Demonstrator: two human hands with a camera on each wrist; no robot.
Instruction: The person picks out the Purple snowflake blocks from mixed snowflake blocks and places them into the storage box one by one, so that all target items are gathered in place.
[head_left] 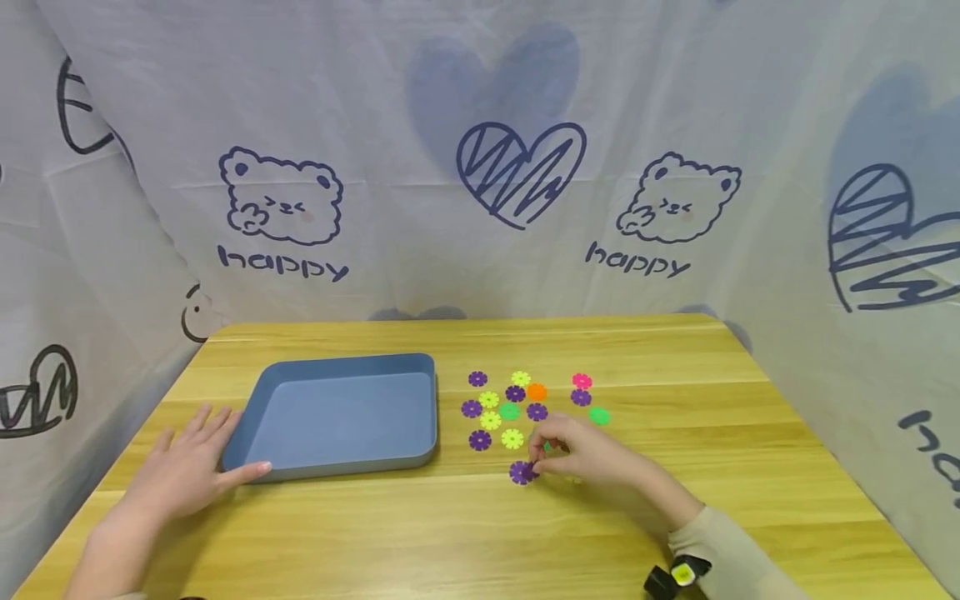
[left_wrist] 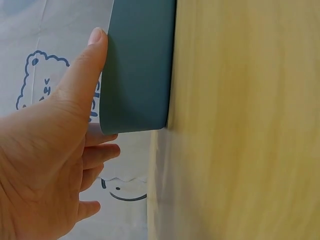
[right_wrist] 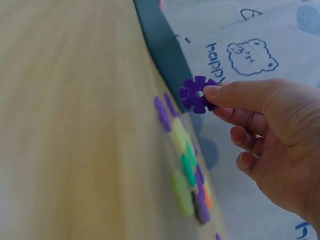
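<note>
A blue-grey tray (head_left: pixel 337 425) stands on the left of the table. My left hand (head_left: pixel 183 462) rests at its near left corner, fingers spread beside the left wall and thumb on the near rim. The left wrist view shows the thumb (left_wrist: pixel 85 67) straight along that rim. Right of the tray, my right hand (head_left: pixel 581 450) pinches a purple snowflake disc (right_wrist: pixel 191 100) between thumb and forefinger. In the head view this disc overlaps another purple disc (head_left: pixel 519 473). The other right fingers curl loosely beneath.
Several flat snowflake discs lie around the right hand, including a yellow disc (head_left: pixel 512 438), a green disc (head_left: pixel 599 415), an orange disc (head_left: pixel 536 392) and a pink disc (head_left: pixel 582 381). A printed white cloth (head_left: pixel 405 233) hangs behind the wooden table (head_left: pixel 420 542).
</note>
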